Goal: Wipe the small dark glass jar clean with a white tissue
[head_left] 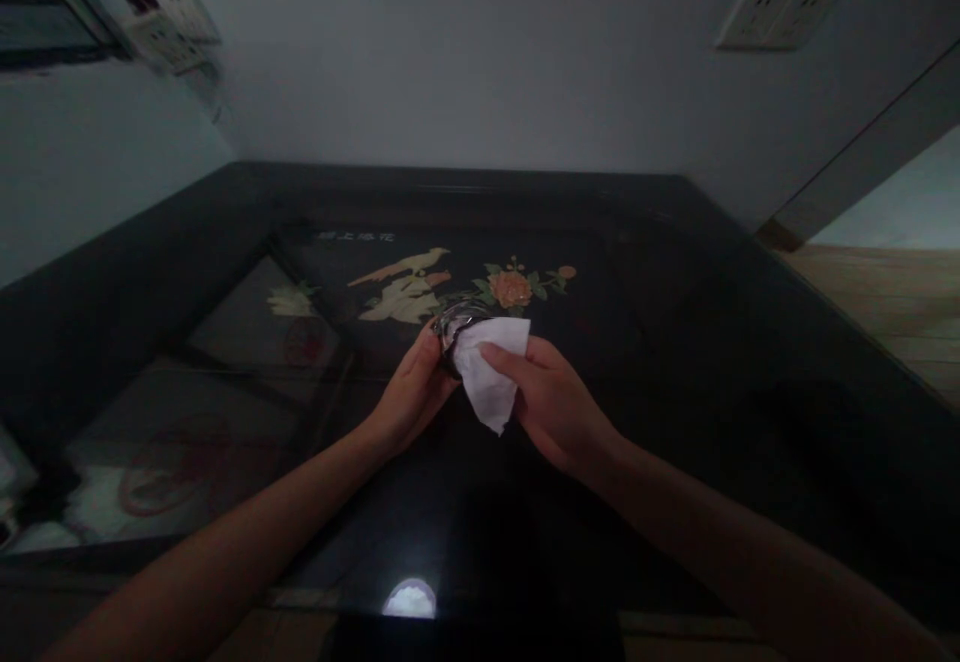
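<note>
My left hand (409,397) is closed around the side of a small, dark, shiny round object (457,320), perhaps glass; its exact kind is too dim to make out. A white tissue (491,382) lies against the right side of this object, one corner hanging down. Thumb on top, my right hand (561,404) pinches the tissue. Both hands meet above the middle of a glossy black tabletop (585,542), just in front of a painted bird (409,267) and an orange flower (510,289).
A pale wall (465,62) borders the table's far edge. Sockets are on the wall at the upper right (776,17) and upper left (180,12). Wooden flooring (892,292) shows past the right edge. A lamp-like reflection (410,598) glows near the front.
</note>
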`<action>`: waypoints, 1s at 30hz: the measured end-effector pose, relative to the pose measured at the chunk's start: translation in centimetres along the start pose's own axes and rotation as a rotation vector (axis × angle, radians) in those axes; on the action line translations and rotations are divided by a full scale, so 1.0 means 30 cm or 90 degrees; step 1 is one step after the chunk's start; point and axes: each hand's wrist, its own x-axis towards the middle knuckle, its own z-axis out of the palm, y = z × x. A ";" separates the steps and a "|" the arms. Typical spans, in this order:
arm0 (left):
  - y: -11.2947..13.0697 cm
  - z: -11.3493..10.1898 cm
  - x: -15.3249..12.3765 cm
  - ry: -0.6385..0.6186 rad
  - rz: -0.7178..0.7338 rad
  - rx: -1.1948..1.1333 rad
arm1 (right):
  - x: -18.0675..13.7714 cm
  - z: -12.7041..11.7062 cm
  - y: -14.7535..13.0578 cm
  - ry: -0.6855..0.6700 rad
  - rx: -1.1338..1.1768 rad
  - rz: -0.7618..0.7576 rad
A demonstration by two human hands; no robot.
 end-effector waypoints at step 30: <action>0.055 -0.007 0.036 0.049 -0.206 0.174 | -0.030 0.016 0.072 -0.100 -1.179 -0.378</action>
